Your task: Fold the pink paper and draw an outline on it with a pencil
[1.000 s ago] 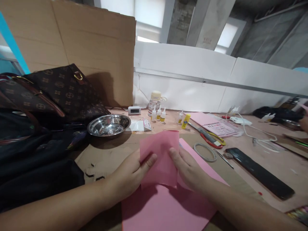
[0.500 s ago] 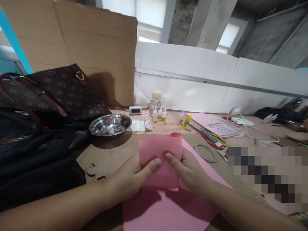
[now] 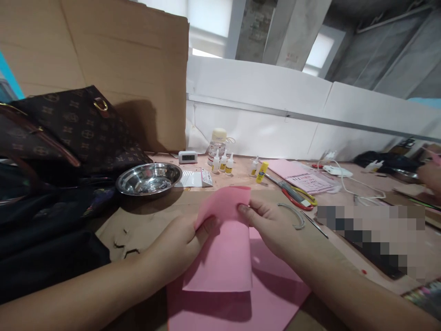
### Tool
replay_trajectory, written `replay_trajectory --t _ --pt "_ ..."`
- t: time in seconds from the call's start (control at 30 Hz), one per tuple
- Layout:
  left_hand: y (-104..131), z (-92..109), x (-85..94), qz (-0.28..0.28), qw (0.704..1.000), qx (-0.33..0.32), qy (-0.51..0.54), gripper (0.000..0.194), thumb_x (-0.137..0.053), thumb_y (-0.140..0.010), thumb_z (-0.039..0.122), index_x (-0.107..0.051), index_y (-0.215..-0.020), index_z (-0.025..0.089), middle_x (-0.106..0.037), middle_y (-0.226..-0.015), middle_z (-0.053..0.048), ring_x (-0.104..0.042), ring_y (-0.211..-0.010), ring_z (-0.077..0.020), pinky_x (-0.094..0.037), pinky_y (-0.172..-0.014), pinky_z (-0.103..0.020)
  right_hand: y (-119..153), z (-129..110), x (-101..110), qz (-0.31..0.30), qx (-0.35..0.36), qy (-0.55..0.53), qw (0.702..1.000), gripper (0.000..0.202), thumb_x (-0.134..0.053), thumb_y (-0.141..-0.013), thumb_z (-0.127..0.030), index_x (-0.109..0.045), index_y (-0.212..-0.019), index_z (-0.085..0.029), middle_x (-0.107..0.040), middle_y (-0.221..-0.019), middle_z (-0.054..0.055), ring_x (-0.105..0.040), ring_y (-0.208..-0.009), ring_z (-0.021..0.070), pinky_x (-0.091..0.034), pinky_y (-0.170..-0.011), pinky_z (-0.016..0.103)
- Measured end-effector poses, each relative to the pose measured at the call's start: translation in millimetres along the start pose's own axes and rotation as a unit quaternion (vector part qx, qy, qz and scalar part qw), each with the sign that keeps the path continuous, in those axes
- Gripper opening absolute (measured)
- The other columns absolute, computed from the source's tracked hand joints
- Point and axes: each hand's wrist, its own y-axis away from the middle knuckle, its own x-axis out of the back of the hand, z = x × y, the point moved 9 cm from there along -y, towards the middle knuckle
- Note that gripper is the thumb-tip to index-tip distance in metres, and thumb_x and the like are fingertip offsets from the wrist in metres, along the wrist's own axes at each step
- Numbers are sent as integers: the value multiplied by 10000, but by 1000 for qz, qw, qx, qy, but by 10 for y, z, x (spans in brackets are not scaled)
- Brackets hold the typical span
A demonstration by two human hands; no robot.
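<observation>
A bent piece of pink paper (image 3: pixel 225 257) is held up between my two hands, its top edge curled over. My left hand (image 3: pixel 196 236) pinches its left side, thumb on the near face. At the upper right edge, my right hand (image 3: pixel 257 218) grips the same paper between thumb and fingers. Beneath it, a larger pink sheet (image 3: pixel 275 285) lies flat on the brown cardboard, partly shaded by the held piece. Behind my right hand lies a grey ring (image 3: pixel 294 216), partly covered by that hand.
A steel bowl (image 3: pixel 149 181) stands at the left, near a patterned handbag (image 3: pixel 86 133). Small glue bottles (image 3: pixel 229 165), a yellow glue stick (image 3: pixel 262 172) and red-handled scissors (image 3: pixel 296 197) lie farther back. A metal rod (image 3: pixel 315 225) is at the right. Another person's hand (image 3: pixel 430 174) shows at the right edge.
The held paper now hangs longer, its lower edge reaching closer to me. My left hand has shifted slightly left, and the view has turned a little to the right.
</observation>
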Motion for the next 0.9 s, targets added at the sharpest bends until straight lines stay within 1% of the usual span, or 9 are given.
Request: replay_trajectory --t 0.1,0.2,0.27,0.37,0.5,0.6,0.67,0.77,0.9 --pt "11 2 -34 -15 1000 -1 2 576 -373 -1087 603 -807 -988 239 -845 -920 -41 -773 -804 -259 -597 -715 -331 -9 -37 48 17 24 17 999 424 -676 -925 -604 -625 -751 -221 -615 -742 8 -595 -746 198 -512 -717 327" --pt "32 32 -58 -22 1000 -18 2 512 -405 -1088 590 -806 -1157 279 -856 -1107 -21 -796 -954 -252 -605 -842 -319 -25 -76 113 33 45 16 998 389 -715 -899 -585 -625 -782 -226 -608 -720 1 -580 -710 188 -507 -701 326" --pt "42 40 -67 -21 999 -25 -2 500 -422 -1086 586 -810 -1159 279 -859 -1045 -18 -797 -901 -247 -611 -820 -313 -30 -109 154 42 54 16 998 374 -733 -877 -577 -625 -802 -228 -614 -716 1 -575 -689 185 -498 -666 317" --pt "47 46 -65 -8 999 -33 -9 512 -417 -1086 584 -821 -1083 268 -851 -931 -20 -797 -863 -249 -623 -819 -306 -17 -155 164 37 50 57 996 390 -641 -944 -557 -563 -728 -242 -580 -665 -4 -544 -629 171 -463 -604 296" --pt "45 51 -72 3 999 -49 -24 483 -439 -1076 538 -839 -1083 268 -867 -1005 -39 -815 -870 -260 -633 -752 -293 8 -204 159 42 61 99 992 493 -499 -1017 -585 -484 -649 -257 -507 -609 -17 -524 -597 166 -453 -606 301" --pt "43 57 -56 14 997 -75 -33 424 -478 -1042 465 -844 -1107 261 -865 -1070 -56 -817 -920 -276 -639 -781 -300 -2 -173 192 69 72 77 992 527 -500 -1010 -644 -506 -662 -248 -546 -658 -4 -563 -668 180 -467 -667 315" --pt "39 51 -13 32 995 -87 -36 403 -479 -1032 433 -843 -1060 262 -864 -1016 -48 -810 -890 -267 -638 -802 -301 -31 -85 147 46 51 47 997 481 -581 -976 -645 -564 -725 -235 -601 -700 0 -604 -707 188 -482 -709 322" --pt "23 34 77 64 993 -89 -35 462 -444 -1068 481 -808 -885 264 -809 -776 -13 -766 -711 -229 -622 -710 -273 -60 56 -38 -51 5 14 999 383 -740 -892 -569 -613 -797 -221 -664 -788 9 -650 -776 195 -501 -749 321" --pt "-8 42 163 96 991 -86 -39 477 -458 -1070 477 -724 -740 257 -778 -728 0 -743 -674 -209 -589 -659 -248 -54 140 -169 -118 -26 -25 992 371 -719 -906 -542 -628 -764 -212 -644 -782 9 -631 -787 188 -521 -788 336"
